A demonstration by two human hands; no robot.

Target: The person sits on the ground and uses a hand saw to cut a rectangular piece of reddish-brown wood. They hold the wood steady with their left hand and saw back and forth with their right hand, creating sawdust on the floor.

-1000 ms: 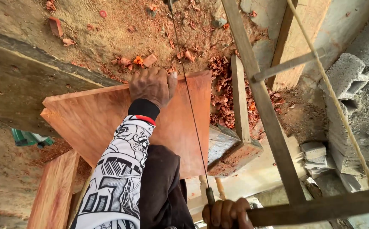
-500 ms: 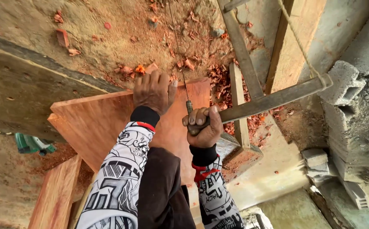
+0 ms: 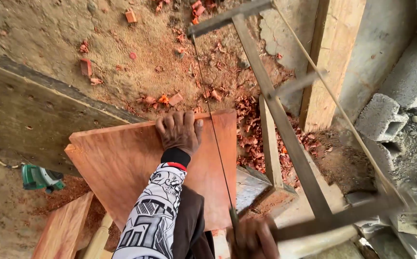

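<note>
My right hand [image 3: 252,239] has drawn the wooden frame saw [image 3: 285,129] back toward me, fingers wrapped round its handle, its thin blade in the flat reddish wooden board [image 3: 122,163], which my left hand [image 3: 179,130] presses down, fingers spread.

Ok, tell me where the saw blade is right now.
In the head view the thin saw blade runs down the right part of the reddish board, just right of the left hand, ending at the right hand below.
</note>
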